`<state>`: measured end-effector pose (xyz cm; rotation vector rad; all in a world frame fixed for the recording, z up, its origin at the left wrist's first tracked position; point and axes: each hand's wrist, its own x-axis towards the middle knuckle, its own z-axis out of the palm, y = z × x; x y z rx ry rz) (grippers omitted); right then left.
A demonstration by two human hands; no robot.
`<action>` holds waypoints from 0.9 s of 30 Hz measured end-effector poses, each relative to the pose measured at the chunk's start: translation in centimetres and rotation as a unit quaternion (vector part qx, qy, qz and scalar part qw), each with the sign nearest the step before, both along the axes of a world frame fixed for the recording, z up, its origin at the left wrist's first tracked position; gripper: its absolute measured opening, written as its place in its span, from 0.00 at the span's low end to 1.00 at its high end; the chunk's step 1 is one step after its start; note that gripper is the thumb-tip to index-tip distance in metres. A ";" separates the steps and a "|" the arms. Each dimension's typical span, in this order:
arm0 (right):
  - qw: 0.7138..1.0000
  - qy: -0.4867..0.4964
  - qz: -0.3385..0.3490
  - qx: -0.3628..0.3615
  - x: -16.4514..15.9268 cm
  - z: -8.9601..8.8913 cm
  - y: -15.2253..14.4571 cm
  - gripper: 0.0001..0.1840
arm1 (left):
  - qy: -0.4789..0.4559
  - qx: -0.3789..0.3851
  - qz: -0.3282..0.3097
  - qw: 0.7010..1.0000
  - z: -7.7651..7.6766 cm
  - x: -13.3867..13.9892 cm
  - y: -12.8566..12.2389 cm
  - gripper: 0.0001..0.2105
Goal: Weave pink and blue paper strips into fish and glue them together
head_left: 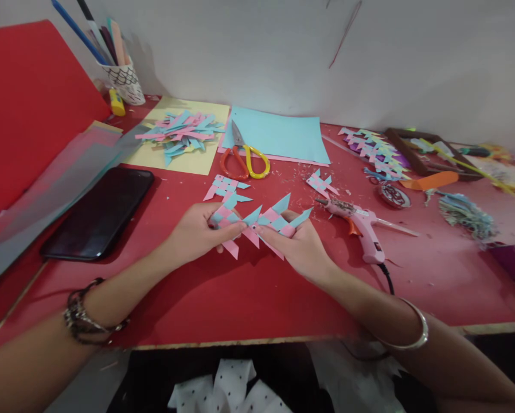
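Above the front of the red table, my left hand [203, 232] pinches a woven pink and blue paper fish [225, 217] between thumb and fingers. A second paper fish [274, 219] is gripped by my right hand [298, 246], its blue strips pointing up and right. The two fish meet or overlap between my thumbs; whether they are joined I cannot tell. Just behind my hands lies another woven fish [225, 186], and a smaller one [320, 182] lies to the right. A pink glue gun [361, 221] rests on its side near my right hand.
Scissors [244, 152] lie before a pile of paper strips [184, 132] and blue sheets [279, 135]. At left are a black phone [100, 212] and a pen cup [124, 80]. Joined paper fish [371, 150], a brown frame [438, 152] and yarn [468, 215] sit at right.
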<state>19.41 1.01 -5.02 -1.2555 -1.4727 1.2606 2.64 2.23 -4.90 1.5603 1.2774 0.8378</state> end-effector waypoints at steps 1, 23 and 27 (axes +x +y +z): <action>1.000 -0.002 0.000 0.001 0.0 0.0 0.0 0.07 | 0.000 -0.002 0.002 1.000 0.1 0.1 0.0 0.10; 0.999 0.022 0.016 0.023 0.0 -0.3 0.0 0.06 | -0.015 -0.010 0.033 0.999 0.1 0.2 -0.3 0.09; 0.999 0.018 0.021 0.024 0.1 -0.3 0.0 0.07 | -0.010 -0.010 0.033 0.999 0.2 0.2 -0.3 0.09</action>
